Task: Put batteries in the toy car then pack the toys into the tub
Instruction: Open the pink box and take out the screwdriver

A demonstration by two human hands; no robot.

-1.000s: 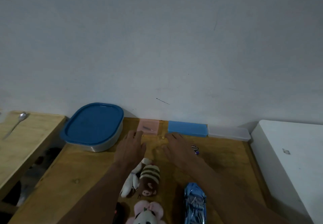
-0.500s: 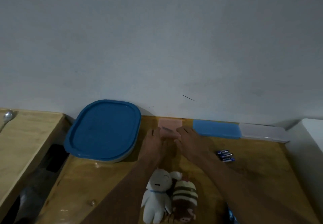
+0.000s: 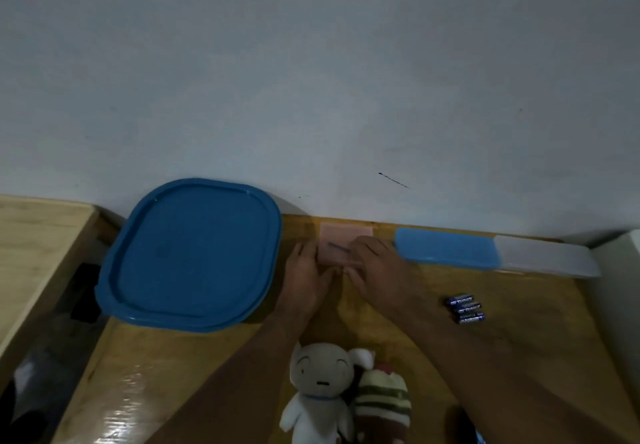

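Note:
A small clear pink box (image 3: 337, 241) with a thin dark tool inside lies by the wall. My left hand (image 3: 306, 279) grips its left side and my right hand (image 3: 375, 270) grips its right side, thumbs meeting at its near edge. Three blue batteries (image 3: 465, 308) lie side by side right of my right forearm. The tub with a blue lid (image 3: 192, 253) stands at the left, lid on. A white plush dog (image 3: 320, 391) and a brown striped plush (image 3: 382, 404) lie near the front edge. Only a blue sliver of the toy car (image 3: 479, 438) shows at the bottom.
A long box, blue and clear (image 3: 495, 253), lies along the wall at the right. A white surface (image 3: 620, 256) borders the wooden table (image 3: 519, 339) on the right. A lighter wooden top (image 3: 38, 236) stands at the left across a dark gap.
Both hands moved forward from the table's middle to the pink box and closed on its sides. The view tilted up and closer, so the toy car dropped almost out of view.

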